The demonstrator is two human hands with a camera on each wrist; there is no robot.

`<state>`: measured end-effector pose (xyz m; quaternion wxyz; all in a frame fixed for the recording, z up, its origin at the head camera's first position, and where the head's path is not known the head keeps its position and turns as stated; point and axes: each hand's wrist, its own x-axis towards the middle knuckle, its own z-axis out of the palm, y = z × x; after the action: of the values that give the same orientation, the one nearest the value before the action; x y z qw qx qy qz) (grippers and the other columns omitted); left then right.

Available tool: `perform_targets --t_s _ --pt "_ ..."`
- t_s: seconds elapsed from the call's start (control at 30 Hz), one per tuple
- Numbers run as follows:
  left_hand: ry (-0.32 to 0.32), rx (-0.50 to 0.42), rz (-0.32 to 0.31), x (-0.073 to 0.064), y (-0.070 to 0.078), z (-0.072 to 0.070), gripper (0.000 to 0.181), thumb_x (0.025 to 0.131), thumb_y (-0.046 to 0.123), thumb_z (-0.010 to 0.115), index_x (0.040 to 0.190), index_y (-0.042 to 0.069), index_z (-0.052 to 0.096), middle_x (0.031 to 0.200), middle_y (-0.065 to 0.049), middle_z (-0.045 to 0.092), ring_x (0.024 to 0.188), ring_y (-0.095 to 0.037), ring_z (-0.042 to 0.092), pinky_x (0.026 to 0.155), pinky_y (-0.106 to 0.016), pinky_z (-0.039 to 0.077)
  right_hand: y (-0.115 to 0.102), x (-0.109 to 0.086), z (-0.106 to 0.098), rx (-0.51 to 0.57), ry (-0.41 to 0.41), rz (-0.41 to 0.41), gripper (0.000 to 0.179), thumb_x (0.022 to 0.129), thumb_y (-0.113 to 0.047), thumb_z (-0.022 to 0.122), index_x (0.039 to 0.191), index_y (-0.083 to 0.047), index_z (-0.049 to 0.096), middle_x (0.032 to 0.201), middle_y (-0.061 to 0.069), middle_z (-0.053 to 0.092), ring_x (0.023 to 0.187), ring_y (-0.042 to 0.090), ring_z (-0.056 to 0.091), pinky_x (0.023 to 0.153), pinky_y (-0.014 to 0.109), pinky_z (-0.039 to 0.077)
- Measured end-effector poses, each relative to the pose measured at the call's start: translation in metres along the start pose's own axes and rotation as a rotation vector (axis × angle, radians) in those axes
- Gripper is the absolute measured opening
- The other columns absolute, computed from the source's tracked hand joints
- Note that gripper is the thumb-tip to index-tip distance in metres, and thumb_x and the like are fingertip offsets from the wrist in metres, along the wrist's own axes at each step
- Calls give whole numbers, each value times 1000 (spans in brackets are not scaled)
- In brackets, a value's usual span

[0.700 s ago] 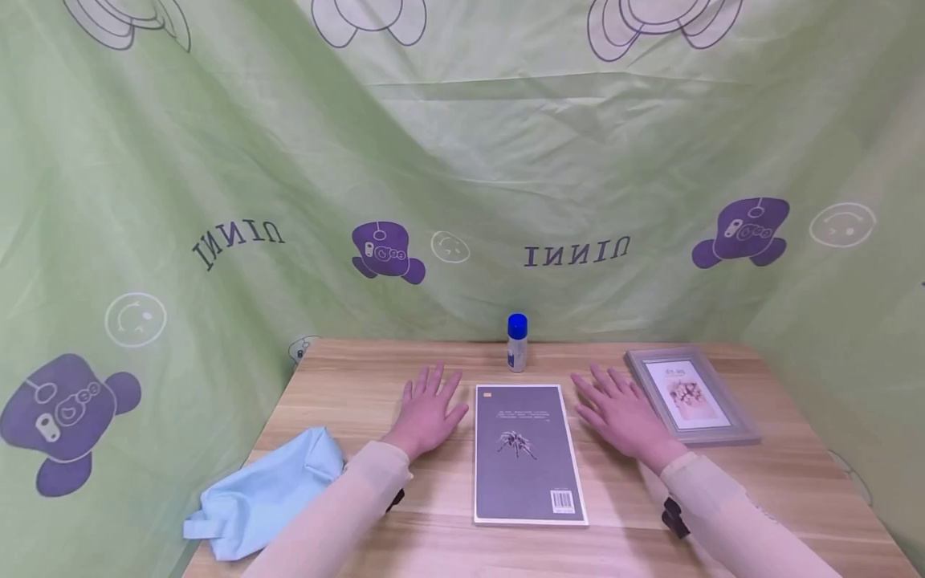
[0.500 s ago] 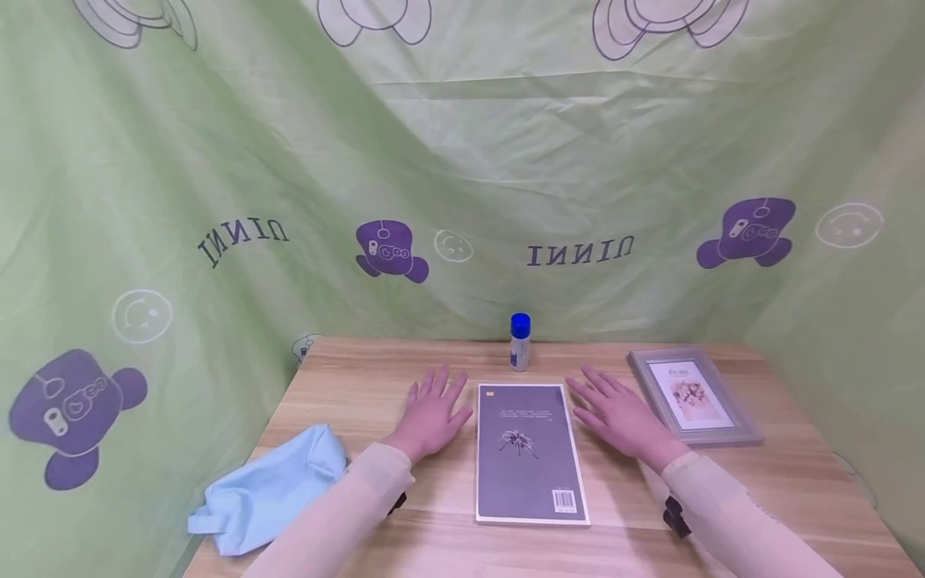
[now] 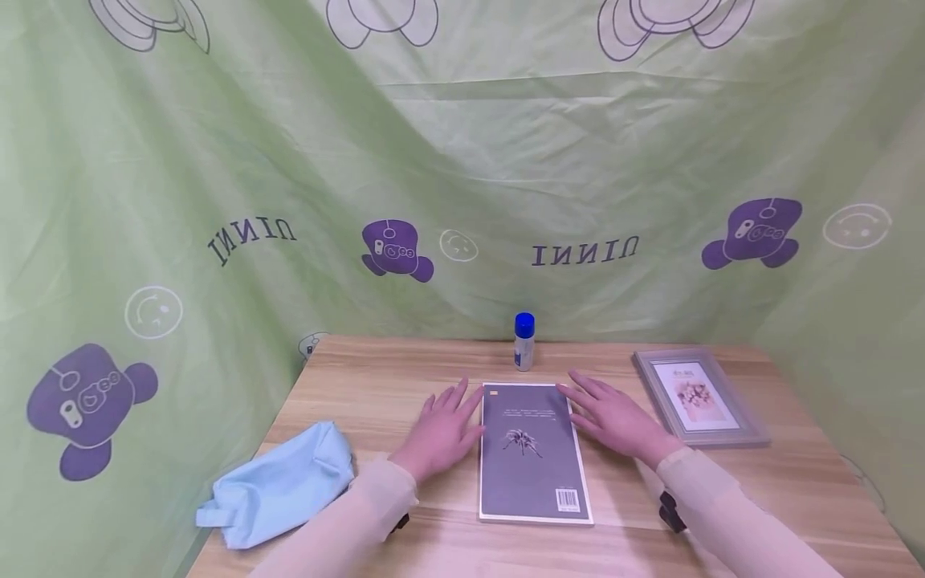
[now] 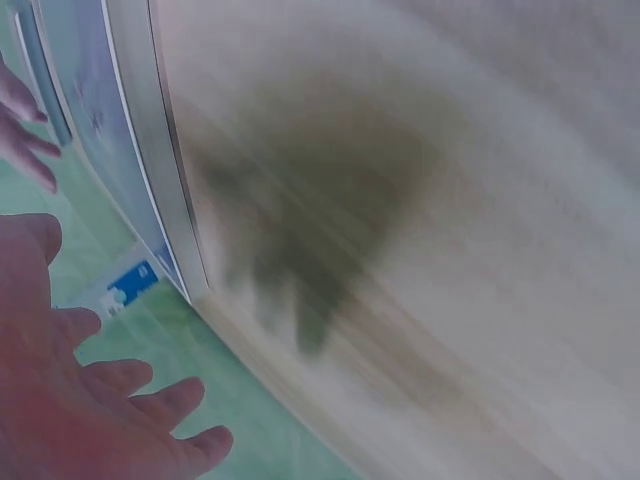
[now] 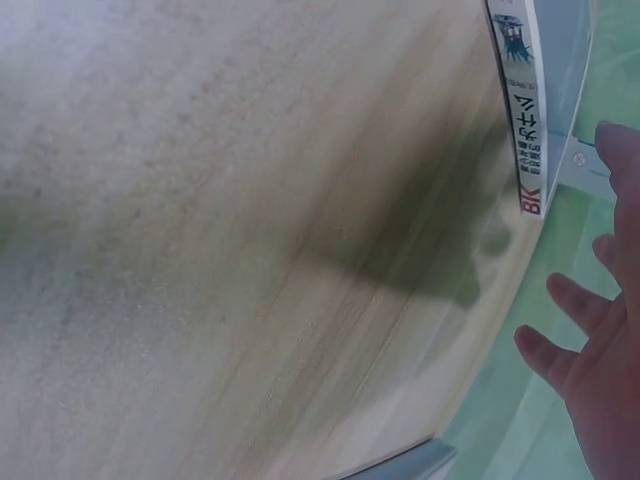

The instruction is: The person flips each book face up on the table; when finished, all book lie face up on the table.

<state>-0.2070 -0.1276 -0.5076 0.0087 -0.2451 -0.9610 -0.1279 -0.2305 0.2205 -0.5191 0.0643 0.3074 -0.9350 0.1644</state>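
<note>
A book [image 3: 535, 474] with a grey back cover, a spider picture and a barcode lies on the wooden table. My left hand [image 3: 439, 432] is at its left edge, fingers spread and fingertips right by the cover's border. On the opposite side, my right hand [image 3: 614, 416] has its fingertips overlapping the upper right edge in the head view. Both hands have extended fingers and grip nothing. The right wrist view shows the book's printed spine [image 5: 525, 120] beside the right hand [image 5: 605, 340]. In the left wrist view, the left hand [image 4: 90, 370] hovers beside the book's pale edge [image 4: 165, 150].
Behind the book stands a small white bottle [image 3: 523, 353] with a blue cap. A grey picture frame [image 3: 730, 437] lies at the right, past the right hand. At the left is a light blue zip pouch [image 3: 282, 486]. A green printed curtain [image 3: 462, 160] hangs around the table [image 3: 361, 361].
Both hands have moved inward, from a short way off either side up to the book's edges. The book, bottle, frame and pouch stay put; the head view has shifted slightly.
</note>
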Motion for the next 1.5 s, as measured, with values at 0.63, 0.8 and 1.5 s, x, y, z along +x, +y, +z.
perform_targets --t_s 0.63,0.8,1.5 --pt "24 183 241 -61 53 21 57 95 54 70 141 20 65 144 -10 60 121 -26 61 98 -41 54 12 20 22 6 -26 -57 52 103 -29 67 151 -13 57 158 22 44 133 50 52 108 66 42" --pt "60 230 260 -75 61 31 63 91 64 70 139 23 67 143 -10 60 119 -26 60 94 -39 53 13 24 26 17 -20 -62 52 104 -30 65 152 -14 56 158 22 44 133 50 52 107 67 42" --pt "142 379 286 -73 61 41 57 89 58 75 136 27 69 131 -1 62 109 -21 56 90 -35 49 13 33 30 71 -23 -101 47 104 -20 64 149 -7 58 149 31 50 134 50 50 111 64 40"
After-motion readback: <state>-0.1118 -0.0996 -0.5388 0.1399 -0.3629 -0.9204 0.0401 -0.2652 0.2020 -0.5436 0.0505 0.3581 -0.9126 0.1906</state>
